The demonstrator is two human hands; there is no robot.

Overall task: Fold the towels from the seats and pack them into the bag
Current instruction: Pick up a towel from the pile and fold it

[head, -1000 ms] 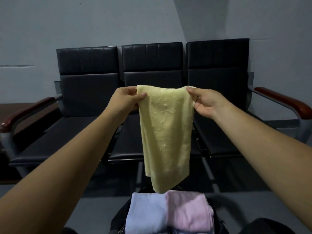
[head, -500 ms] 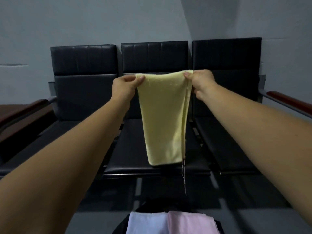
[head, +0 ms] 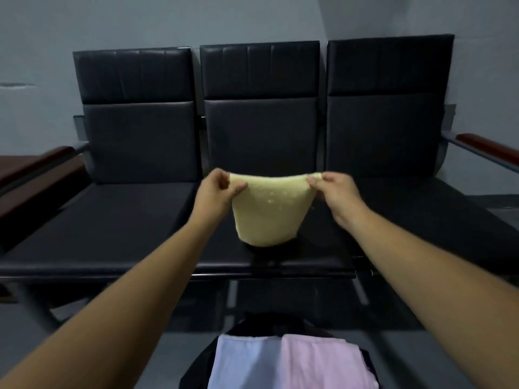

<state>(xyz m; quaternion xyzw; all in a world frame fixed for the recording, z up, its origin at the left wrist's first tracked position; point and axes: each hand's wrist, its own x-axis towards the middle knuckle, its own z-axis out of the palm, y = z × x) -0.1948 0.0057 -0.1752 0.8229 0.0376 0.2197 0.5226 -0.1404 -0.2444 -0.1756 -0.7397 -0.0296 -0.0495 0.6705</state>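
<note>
Grey wall (head: 168, 21), black seats (head: 134, 214); left hand (head: 216, 192), right hand (head: 337, 189) each pinch yellow towel (head: 269, 214) top corner.

Grey wall (head: 168, 21), black seats (head: 261, 130), dim light

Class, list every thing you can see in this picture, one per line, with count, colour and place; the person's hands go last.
seats: three, black, joined in a row
wall: one, grey, behind the seats
armrests: two, reddish brown, one at each end
yellow towel: one, pale yellow, held over the middle seat
bag: one, black, bottom centre
pale blue towel: one, folded, in the bag, left
pink towel: one, folded, in the bag, right
left hand: one, pinches the yellow towel's top left corner
right hand: one, pinches its top right corner
</note>
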